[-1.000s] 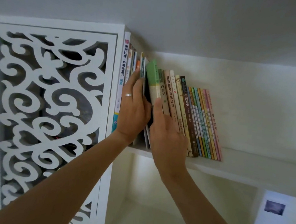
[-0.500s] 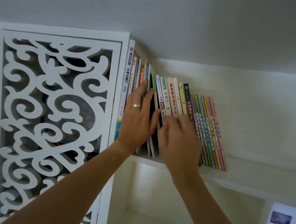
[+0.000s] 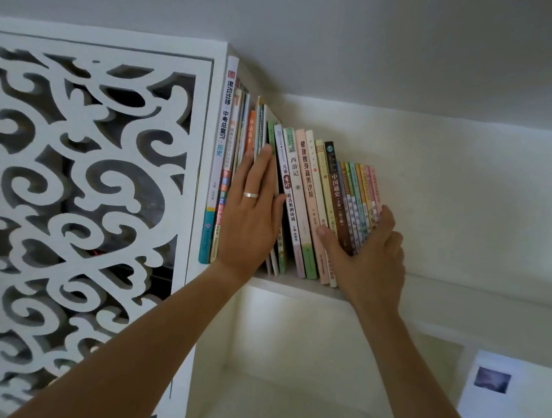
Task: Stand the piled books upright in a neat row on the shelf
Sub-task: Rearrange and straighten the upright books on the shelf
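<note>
A home room: a white built-in shelf [image 3: 462, 294] of mixed household books [image 3: 302, 198], beside a white carved scrollwork panel [image 3: 77, 189] and plain painted walls

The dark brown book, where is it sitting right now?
In the head view the dark brown book leans in the shelf row right of centre, between a cream book and thin pastel books, just above the right hand.

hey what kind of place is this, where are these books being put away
Probably a room in a home. A white built-in shelf holds a row of paperback books high under the ceiling, beside a white carved scrollwork panel, with a small photo on the wall below.
</note>
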### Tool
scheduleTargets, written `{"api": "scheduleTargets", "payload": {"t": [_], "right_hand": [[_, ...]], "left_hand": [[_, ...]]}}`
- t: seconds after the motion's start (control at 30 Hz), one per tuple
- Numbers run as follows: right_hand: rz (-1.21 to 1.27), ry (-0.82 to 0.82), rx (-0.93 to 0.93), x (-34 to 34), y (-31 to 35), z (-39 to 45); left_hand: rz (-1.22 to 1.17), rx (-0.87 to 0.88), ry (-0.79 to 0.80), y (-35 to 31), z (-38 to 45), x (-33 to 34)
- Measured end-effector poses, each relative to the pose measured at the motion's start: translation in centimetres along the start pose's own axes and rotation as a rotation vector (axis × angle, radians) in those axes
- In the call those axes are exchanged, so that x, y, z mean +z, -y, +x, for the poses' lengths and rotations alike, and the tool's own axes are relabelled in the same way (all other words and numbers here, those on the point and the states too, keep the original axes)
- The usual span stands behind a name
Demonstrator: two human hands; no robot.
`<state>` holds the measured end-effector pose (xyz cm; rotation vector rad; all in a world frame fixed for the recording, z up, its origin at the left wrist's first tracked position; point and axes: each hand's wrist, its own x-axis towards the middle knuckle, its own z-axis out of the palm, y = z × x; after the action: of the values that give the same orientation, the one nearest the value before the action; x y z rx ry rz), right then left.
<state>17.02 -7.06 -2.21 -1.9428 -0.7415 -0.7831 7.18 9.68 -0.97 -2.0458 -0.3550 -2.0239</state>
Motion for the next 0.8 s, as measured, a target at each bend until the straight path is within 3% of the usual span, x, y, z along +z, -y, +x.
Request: {"api": "scheduleTargets", "payload": {"t": [0.17, 0.47, 0.8], "right_hand": [[0.030, -0.057, -0.005, 0.2, 0.3, 0.0], [0.129, 0.124, -0.014, -0.3, -1.5, 0.3], [0.068, 0.234, 0.074, -1.2, -0.2, 0.3]], "left_hand": [[0.024, 0.030, 0.123, 0.0, -0.9, -0.7], [-0.007, 0.041, 0.199, 0.7, -1.8, -0.8], [0.046, 0.073, 0.281, 1.0, -1.7, -1.2]]}}
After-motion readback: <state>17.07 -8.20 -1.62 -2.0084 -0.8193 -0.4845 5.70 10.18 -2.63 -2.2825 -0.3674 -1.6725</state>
